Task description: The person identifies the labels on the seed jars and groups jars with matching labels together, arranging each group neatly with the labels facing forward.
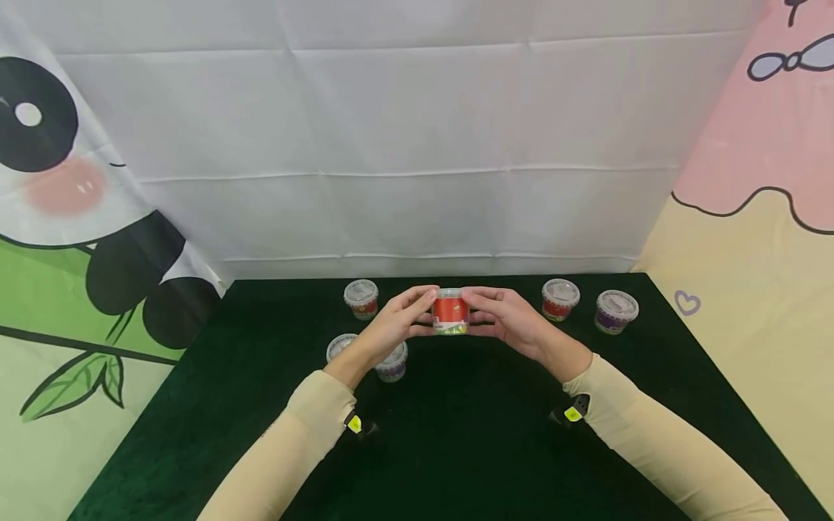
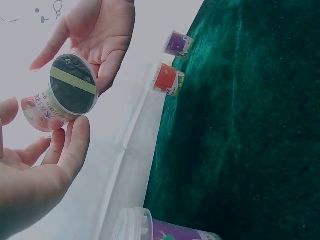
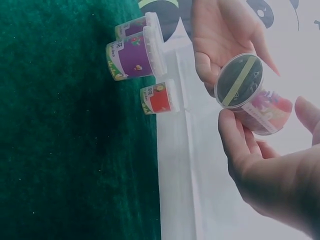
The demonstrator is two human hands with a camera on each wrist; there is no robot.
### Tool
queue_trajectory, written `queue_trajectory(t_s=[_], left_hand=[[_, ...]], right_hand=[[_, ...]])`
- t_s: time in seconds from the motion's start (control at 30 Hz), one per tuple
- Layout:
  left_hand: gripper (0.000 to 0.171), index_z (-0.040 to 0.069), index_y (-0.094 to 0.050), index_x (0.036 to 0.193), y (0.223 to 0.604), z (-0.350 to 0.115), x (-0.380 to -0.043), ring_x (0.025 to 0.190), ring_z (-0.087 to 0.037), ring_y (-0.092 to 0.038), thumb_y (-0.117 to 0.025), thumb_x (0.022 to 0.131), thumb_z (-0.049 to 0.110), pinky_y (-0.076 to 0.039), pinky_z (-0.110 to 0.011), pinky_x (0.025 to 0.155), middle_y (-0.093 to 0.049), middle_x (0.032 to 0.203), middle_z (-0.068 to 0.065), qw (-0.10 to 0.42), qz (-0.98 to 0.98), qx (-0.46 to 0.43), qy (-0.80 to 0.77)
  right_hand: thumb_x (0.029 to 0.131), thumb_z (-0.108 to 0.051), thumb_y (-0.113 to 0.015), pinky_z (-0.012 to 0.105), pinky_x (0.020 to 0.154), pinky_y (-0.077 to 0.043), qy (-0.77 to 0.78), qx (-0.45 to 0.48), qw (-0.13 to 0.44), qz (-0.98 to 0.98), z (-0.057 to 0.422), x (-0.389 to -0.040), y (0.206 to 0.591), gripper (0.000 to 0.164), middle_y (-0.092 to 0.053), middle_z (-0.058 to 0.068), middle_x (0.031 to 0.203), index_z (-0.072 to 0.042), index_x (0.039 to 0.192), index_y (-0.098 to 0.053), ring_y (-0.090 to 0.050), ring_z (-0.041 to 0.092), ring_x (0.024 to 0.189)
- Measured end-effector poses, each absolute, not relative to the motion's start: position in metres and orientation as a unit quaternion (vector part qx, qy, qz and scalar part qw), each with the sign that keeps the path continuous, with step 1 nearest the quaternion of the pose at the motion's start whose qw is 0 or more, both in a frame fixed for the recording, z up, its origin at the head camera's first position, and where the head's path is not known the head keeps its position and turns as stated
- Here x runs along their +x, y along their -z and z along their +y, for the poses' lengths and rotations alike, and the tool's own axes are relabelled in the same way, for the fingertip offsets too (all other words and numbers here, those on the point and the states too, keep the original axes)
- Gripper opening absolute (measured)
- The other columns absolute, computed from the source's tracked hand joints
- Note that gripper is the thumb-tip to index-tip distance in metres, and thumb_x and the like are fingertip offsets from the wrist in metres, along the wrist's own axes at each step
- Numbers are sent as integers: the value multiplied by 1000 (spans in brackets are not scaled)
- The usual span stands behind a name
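Observation:
Between both hands, a small clear plastic tub (image 1: 451,312) with a red label is held upright above the dark green table. My left hand (image 1: 397,318) grips its left side, thumb near the top and fingers lower down. On the opposite side, my right hand (image 1: 511,322) holds it in the same way. Seen from below in the left wrist view, the tub's base (image 2: 74,84) is dark with a pale stripe across it. The right wrist view shows the label (image 3: 265,112) with printed flowers and small writing.
Behind the left arm, a red-labelled tub (image 1: 361,299) and two purple ones, one a purple tub (image 1: 392,364), stand on the table (image 1: 456,449). Over to the right are another red tub (image 1: 560,299) and a purple tub (image 1: 616,311). A white cloth (image 1: 417,145) hangs behind.

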State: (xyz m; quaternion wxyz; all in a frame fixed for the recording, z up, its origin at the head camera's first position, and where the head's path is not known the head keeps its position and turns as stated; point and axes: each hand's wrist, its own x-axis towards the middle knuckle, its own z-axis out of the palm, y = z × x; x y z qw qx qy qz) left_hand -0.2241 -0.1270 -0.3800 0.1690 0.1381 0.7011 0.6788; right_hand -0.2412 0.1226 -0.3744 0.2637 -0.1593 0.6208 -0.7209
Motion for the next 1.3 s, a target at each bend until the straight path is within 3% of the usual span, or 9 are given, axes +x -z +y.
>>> queue_trajectory(t_s=[0.47, 0.9, 1.3], left_hand=[[60, 10, -38, 152, 385, -129, -224, 119, -30, -54, -46, 107, 49, -50, -44, 103, -47, 144, -15, 173, 707, 133, -673], [62, 10, -38, 153, 390, -126, -225, 120, -30, -54, -48, 106, 49, -50, -43, 104, -48, 143, -15, 183, 707, 133, -670], [59, 13, -41, 151, 388, -125, -228, 118, -28, -55, -46, 106, 51, -51, -42, 102, -49, 141, -12, 180, 709, 131, -669]], right_hand=[[107, -30, -54, 44, 104, -50, 724, -158, 276, 612, 119, -239, 377, 54, -54, 14, 134, 1, 149, -42, -59, 25, 112], [107, -29, -53, 42, 105, -49, 719, -162, 276, 617, 123, -240, 385, 54, -48, 18, 143, -1, 151, -40, -48, 35, 130], [106, -27, -54, 47, 104, -49, 736, -156, 272, 600, 122, -240, 381, 63, -42, 20, 147, -7, 158, -26, -56, 30, 119]])
